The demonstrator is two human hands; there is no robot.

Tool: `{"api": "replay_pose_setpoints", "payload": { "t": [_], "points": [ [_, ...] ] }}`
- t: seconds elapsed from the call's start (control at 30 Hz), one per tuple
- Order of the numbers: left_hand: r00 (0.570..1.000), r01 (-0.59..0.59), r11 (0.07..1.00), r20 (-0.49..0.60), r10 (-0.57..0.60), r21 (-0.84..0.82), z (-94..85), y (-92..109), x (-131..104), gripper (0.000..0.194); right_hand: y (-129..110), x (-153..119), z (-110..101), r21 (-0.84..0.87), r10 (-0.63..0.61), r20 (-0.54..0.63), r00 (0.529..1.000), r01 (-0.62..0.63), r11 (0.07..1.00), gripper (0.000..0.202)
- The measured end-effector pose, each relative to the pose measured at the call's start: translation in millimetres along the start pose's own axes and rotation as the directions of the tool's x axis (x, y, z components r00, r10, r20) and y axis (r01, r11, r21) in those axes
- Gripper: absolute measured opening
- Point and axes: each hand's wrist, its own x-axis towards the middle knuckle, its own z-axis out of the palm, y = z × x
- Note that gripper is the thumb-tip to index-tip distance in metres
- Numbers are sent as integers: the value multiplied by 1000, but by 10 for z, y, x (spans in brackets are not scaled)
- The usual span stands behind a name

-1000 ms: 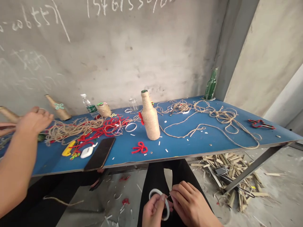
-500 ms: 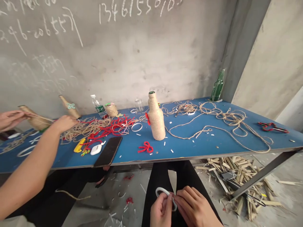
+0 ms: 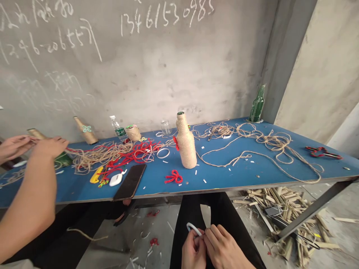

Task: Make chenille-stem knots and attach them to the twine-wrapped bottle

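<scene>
Hands [image 3: 223,244], two, meet at one white ring [image 3: 193,227].

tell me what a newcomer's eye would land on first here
Probably the twine-wrapped bottle upright on the blue table, with a red bow lying in front. Then perhaps the tangled red and tan cord to its left, and, below the table's edge, the left hand holding a white ring.

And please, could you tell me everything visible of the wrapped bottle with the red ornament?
The wrapped bottle stands upright on the blue table, back from its front edge. Tan, twine-like wrapping covers neck and body; a green rim shows on top. The red ornament sits at its left as pictured. Nobody touches it.
</scene>
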Motion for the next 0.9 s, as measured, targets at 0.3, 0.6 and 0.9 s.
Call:
{"api": "replay_pose_setpoints", "payload": {
  "t": [0.3, 0.6, 0.9],
  "points": [
    [976, -88, 996, -201, 86, -2, -189, 225, 55, 54, 1, -110, -76, 539, 430, 150, 890, -438, 719, 19],
    [713, -563, 315, 256, 653, 764, -667, 1413, 193, 26, 261, -258, -424, 722, 627, 574, 527, -687, -83, 46],
    [779, -380, -227, 443, 444, 897, -788, 2322, 1507, 31, 232, -83, -492, 705, 566, 689, 454, -602, -375, 52]
  ]
}}
